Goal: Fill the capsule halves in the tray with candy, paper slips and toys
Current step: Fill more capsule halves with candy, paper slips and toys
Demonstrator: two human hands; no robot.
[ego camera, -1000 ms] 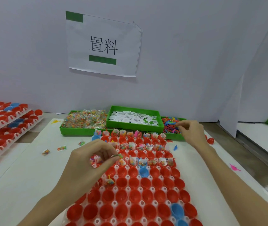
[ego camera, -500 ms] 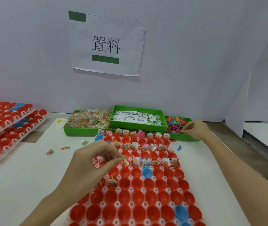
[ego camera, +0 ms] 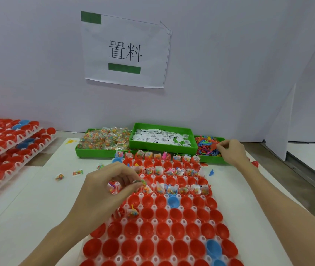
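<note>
Reaching farther now, the right hand (ego camera: 230, 152) has stretched from the tray's far corner out over the toy bin (ego camera: 209, 145), fingers bunched and pinching among the coloured plastic toys, though what exactly it has hold of I cannot tell. Left hand (ego camera: 112, 186) barely shifts, hovering over the tray's left side, thumb and fingers curled round a small candy packet (ego camera: 142, 182), with more wrapped bits tucked in the palm.

Nearest us, the white tray (ego camera: 139, 238) lies on the white table (ego camera: 18, 217), packed with red capsule halves (ego camera: 162, 230) and a few blue capsule halves (ego camera: 213, 247), open side up. Near rows sit bare; one cup by the left wrist holds candy and a yellow toy. Farther up, the rows carry candy packets, paper slips and toys sticking out.

Left of the tray, three loose candy packets (ego camera: 78, 172) lie on the table, and a blue toy (ego camera: 211, 172) lies to the right. At the far left, stacked trays (ego camera: 8, 143) of red halves sit in tiers.

Beyond the tray, three green bins line up: candy bin (ego camera: 102, 140) on the left, paper slip bin (ego camera: 162, 138) raised in the middle, toys on the right. Behind them stands a white wall with a paper sign (ego camera: 126, 50) bearing two black characters and green bars
</note>
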